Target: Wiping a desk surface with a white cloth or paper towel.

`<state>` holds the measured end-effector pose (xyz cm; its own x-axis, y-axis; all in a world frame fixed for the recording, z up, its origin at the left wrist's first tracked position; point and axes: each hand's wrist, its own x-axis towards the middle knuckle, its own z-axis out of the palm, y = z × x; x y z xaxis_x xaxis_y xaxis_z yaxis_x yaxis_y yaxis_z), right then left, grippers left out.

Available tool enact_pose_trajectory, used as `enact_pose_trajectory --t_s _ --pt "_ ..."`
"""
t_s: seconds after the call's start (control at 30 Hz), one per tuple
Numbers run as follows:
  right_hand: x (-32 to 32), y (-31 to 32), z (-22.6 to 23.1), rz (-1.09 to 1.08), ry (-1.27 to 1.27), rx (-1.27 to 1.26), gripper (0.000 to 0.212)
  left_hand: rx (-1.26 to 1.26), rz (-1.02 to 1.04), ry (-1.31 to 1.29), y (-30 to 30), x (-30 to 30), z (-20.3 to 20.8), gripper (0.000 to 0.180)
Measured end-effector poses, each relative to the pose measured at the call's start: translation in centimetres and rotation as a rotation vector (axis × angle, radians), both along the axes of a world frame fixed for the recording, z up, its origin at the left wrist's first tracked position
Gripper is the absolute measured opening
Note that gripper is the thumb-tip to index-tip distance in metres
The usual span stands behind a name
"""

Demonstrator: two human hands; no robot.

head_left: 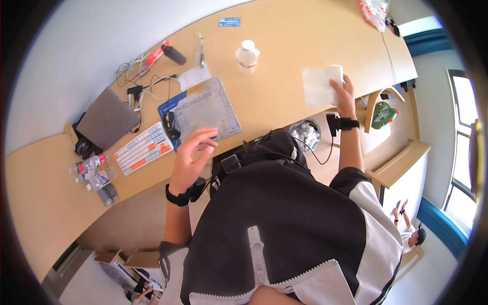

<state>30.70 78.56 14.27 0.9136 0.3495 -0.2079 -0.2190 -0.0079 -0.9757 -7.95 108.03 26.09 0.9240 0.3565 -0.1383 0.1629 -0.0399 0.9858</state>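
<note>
A white sheet, looking like a folded tissue (pixel 314 86), lies against the desktop near its front edge on the right. My right hand (pixel 344 94) grips its right side, fingers bent over it. Over the near edge of the grey mouse pad (pixel 208 104), my left hand (pixel 193 155) is raised with fingers apart and nothing in them. Close to that hand are a black mouse (pixel 172 126) on the pad and a white-and-orange keyboard (pixel 144 148). A clear bottle with a white cap (pixel 247 58) stands between the pad and the tissue, farther back.
A laptop (pixel 108 118), tangled cables (pixel 133 68) and several plastic bottles (pixel 100 175) occupy the desk's left side. A dark bottle (pixel 174 54) and blue card (pixel 230 22) are farther back. Below the front edge is a lined bin (pixel 306 134). Another person (pixel 409 236) is at lower right.
</note>
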Motion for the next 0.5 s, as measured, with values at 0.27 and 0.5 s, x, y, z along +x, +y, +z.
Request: enact_pose_trajectory --t_s 0.27,0.5 --pt "5.9 -0.8 -5.6 0.046 -0.149 -0.305 0.047 -0.021 0.090 -0.005 0.2 -1.6 -0.6 0.033" --pt "7.0 2.4 -1.7 -0.066 -0.650 -0.839 0.016 -0.031 0.207 0.064 0.6 -3.9 -1.5 0.032"
